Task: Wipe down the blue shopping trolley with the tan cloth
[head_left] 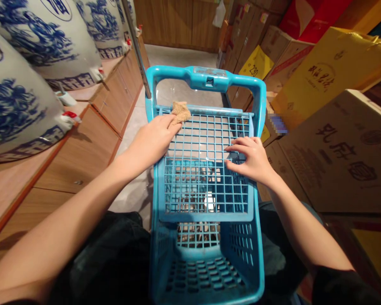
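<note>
Tan cloth (180, 112) is pinched in the left hand (158, 133) over the blue basket's (259, 254) grid panel (206, 217) — the right hand (250, 159), thumb and fingers spread, at its right side.

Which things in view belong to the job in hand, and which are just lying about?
Seem part of the job:
- cloth, in the left hand
- basket
- its grid panel, with the right hand at its right side

Just around:
- jars
- yellow bag
- carton
- white bag
</note>
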### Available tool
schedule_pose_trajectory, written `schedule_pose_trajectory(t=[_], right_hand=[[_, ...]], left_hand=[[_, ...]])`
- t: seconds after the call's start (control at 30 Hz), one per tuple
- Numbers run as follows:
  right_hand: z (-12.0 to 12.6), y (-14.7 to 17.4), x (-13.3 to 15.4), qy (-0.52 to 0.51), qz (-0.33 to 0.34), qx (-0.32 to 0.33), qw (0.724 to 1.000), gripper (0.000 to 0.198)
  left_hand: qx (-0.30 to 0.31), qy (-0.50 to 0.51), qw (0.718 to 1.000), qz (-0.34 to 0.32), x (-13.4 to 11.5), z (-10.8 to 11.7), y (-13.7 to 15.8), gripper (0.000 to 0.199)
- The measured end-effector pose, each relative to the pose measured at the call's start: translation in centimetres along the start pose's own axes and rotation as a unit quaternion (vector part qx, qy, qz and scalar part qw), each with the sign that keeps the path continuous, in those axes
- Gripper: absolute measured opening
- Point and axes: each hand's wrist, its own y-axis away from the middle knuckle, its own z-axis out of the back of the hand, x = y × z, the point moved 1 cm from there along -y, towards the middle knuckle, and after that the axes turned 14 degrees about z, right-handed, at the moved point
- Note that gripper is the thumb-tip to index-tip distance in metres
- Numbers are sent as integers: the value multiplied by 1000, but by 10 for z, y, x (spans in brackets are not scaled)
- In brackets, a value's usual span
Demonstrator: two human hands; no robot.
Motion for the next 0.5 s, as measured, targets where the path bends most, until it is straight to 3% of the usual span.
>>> schedule_pose_trajectory(t=[0.23, 0.5], right_hand=[[6, -4, -22, -33, -10, 17, 999, 23], [-7, -32, -42, -45, 9, 16, 999, 23]], left_hand=[[19, 39, 991, -126, -8, -12, 2, 41], [-30, 30, 999, -15, 29, -7, -33, 33]])
